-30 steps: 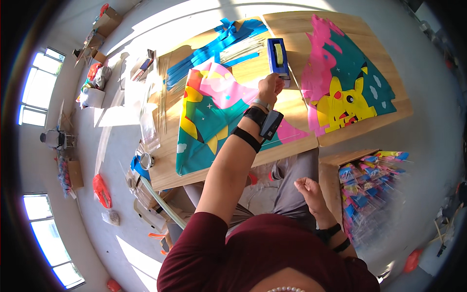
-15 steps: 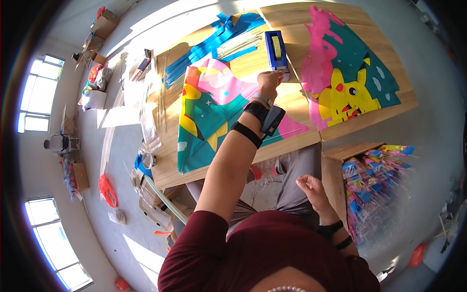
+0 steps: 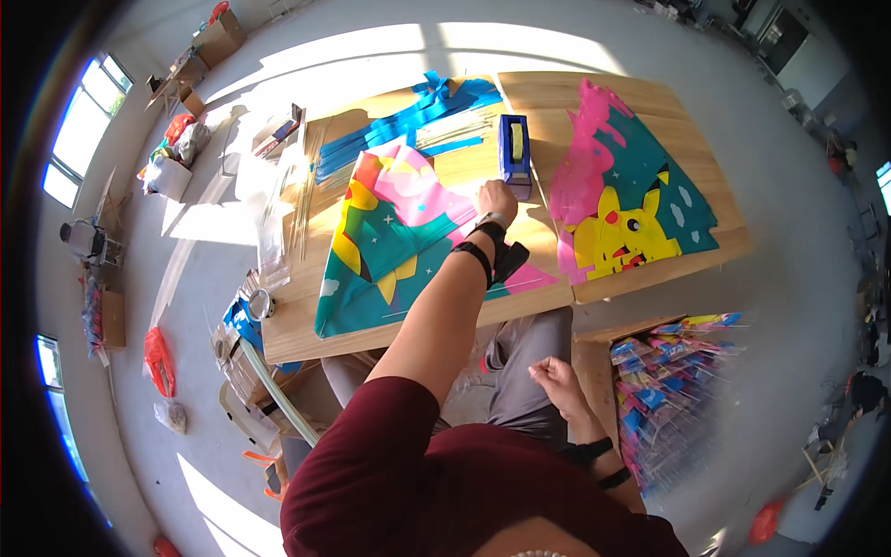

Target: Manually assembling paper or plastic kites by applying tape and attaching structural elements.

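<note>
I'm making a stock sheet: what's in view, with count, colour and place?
table: 2 sections, tan, centre
printed sheets: 2, pink, teal and yellow, table
strips: many, blue, table's far left
sticks: many, pale, by strips
tape dispenser: 1, blue, table's middle
tape roll: 1, silvery, table's left edge
carton: 1, brown, floor right
packets: many, multicoloured, at carton
bags: several, red, floor
windows: several, bright, walls
shirt: 1, maroon, lower centre
left hand: 1, bare, by tape dispenser
right hand: 1, bare, left of carton
</note>
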{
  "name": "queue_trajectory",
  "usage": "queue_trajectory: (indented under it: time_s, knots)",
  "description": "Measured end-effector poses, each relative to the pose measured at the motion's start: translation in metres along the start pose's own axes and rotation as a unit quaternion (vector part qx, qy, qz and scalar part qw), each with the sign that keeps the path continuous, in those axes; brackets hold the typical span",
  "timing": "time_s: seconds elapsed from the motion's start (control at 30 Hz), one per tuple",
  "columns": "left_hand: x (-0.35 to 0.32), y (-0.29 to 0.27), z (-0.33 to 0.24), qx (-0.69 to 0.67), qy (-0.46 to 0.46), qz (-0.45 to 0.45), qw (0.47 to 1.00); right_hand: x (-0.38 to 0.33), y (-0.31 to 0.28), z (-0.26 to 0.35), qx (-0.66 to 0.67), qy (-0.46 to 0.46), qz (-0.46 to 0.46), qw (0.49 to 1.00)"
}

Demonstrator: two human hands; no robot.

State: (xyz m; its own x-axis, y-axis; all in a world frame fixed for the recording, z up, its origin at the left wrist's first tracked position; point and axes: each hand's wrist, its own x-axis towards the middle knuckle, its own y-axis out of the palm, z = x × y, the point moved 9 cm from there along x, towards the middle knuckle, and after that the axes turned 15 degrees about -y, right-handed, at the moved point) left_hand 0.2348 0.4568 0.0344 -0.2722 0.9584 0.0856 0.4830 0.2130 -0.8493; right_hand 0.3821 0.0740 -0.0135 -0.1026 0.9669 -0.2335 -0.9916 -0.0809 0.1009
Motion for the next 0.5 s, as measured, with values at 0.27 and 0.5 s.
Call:
queue_trajectory:
  time_s: [0.27,0.5]
  knots:
    - [-0.042,-0.097,0.050,-0.691,-0.206,0.191,0.666,0.005,-0.056,0.045,-0.067,-0.088,-0.027,0.993]
    - [-0.129,-0.195,0.212,-0.736,-0.247,0.080,0.626,0.072,-0.053,0.108,-0.221,-0.157,0.064,0.960]
